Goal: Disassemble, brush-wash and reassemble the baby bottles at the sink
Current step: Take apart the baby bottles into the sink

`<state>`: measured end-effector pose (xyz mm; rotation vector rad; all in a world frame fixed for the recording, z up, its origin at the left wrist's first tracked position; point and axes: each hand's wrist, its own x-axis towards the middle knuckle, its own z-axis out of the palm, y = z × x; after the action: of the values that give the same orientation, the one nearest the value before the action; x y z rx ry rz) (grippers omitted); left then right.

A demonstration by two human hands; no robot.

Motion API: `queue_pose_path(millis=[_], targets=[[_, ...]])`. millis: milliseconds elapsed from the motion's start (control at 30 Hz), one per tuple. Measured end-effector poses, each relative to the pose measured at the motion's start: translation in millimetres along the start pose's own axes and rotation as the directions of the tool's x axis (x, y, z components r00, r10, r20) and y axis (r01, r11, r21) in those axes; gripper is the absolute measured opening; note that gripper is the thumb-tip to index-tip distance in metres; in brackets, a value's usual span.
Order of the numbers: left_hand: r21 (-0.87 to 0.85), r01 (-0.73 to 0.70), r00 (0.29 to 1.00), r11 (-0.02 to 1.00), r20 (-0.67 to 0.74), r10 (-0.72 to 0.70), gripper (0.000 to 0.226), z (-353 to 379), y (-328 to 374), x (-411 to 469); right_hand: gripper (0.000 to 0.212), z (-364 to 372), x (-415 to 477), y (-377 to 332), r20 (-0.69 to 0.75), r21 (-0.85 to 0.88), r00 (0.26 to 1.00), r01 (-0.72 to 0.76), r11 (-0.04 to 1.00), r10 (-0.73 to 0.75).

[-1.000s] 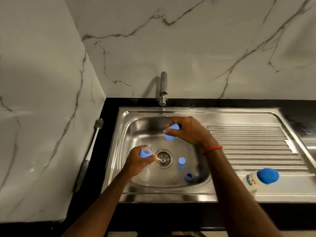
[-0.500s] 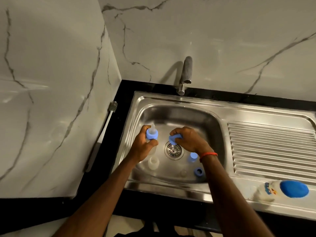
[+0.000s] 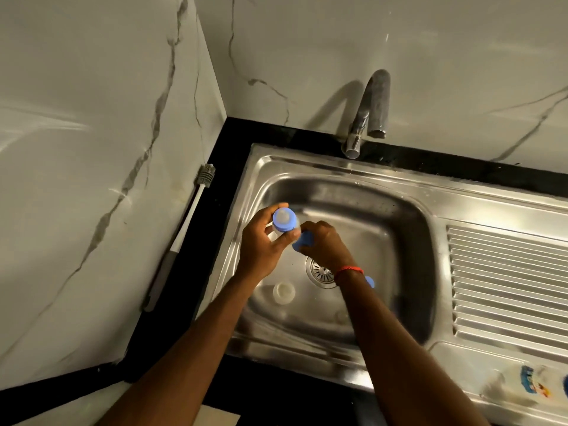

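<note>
My left grip (image 3: 261,250) holds the clear, blue-collared baby bottle (image 3: 284,222) upright, teat toward me; my right grip (image 3: 325,245) pinches the blue plastic cap (image 3: 302,241) just right of it.

Two white marble wall panels with grey veins, one on the left (image 3: 76,149) and one at the rear (image 3: 307,41), meet in a vertical corner. A glossy black stone surface (image 3: 221,179) runs as a narrow strip along the foot of both panels. A curved chrome metal tap (image 3: 373,99) rises at the foot of the rear panel, its spout arching over with the outlet facing down. A pale floor tile (image 3: 215,416) shows below the front edge of the surface.
</note>
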<state>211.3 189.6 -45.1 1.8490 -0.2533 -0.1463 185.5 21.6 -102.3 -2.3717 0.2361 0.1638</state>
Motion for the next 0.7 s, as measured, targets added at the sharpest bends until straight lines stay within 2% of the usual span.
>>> queue_pose_path(millis=[100, 233, 400, 467, 567, 633, 700], targets=[[0.008, -0.01, 1.0, 1.0, -0.013, 0.01, 0.054, -1.4, -2.5, 5.7, 0.022, 32.1, 17.0, 12.1, 0.041, 0.046, 0.998, -0.047, 0.998, 0.045], [0.034, -0.017, 0.999, 0.999, -0.03, 0.018, 0.054, -7.5, -9.7, 9.7, 0.021, 72.8, 34.2, 25.7, 0.093, -0.003, 0.994, -0.049, 0.999, 0.049], [0.076, 0.011, 0.999, 0.997, -0.039, -0.008, 0.053, -17.3, -15.4, 6.9, 0.014, 91.5, 39.5, 24.8, 0.06, -0.056, 0.998, -0.019, 0.998, 0.022], [0.072, 0.012, 0.999, 0.997, -0.033, -0.009, 0.051, -19.0, -16.7, 6.7, 0.028, 83.7, 37.3, 19.0, 0.112, -0.056, 0.993, -0.017, 0.998, 0.023], [0.072, 0.025, 0.999, 0.997, -0.022, -0.023, 0.05, -18.4, -17.2, 6.4, 0.073, 65.8, 30.4, 16.4, 0.206, -0.113, 0.976, -0.046, 0.993, 0.069], [0.071, 0.025, 1.0, 0.997, -0.013, -0.024, 0.055, -18.4, -15.8, 5.3, 0.073, 50.1, 23.2, 13.3, 0.137, -0.115, 0.989, -0.041, 0.993, 0.057], [0.046, 0.037, 0.999, 0.998, 0.013, -0.038, 0.056, -18.2, -12.1, 3.3, 0.051, 27.9, 14.9, 3.0, -0.003, -0.023, 1.0, -0.023, 0.999, 0.023]])
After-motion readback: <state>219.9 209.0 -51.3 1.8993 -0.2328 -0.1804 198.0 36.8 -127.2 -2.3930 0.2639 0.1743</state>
